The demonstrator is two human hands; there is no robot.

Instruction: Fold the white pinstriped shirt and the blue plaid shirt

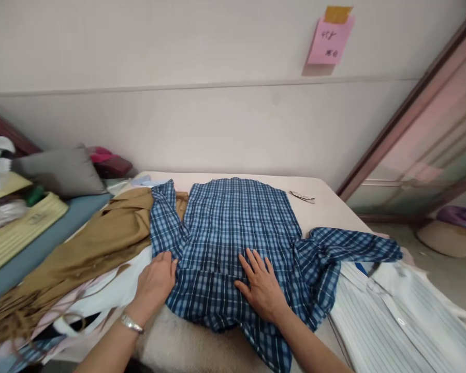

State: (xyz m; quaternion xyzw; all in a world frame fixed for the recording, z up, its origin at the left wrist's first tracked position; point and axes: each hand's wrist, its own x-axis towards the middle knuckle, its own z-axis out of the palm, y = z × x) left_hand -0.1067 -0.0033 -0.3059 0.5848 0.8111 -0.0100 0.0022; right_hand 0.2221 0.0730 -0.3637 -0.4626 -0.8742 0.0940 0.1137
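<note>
Blue checked cotton shirt [233, 233] spread flat mid-desk [326, 207], long way from 6 to 12 o'clock. Right hand [261, 286] pressed flat on it, fingers apart. Left hand [155, 282] flat at its 9 o'clock edge, pinching nothing.

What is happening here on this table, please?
A person is handling a blue checked cotton shirt spread on a pale table. The left hand rests at the shirt's left edge; the right hand lies flat on its middle. A tan brown garment lies to the left, a white striped shirt to the right.
</note>
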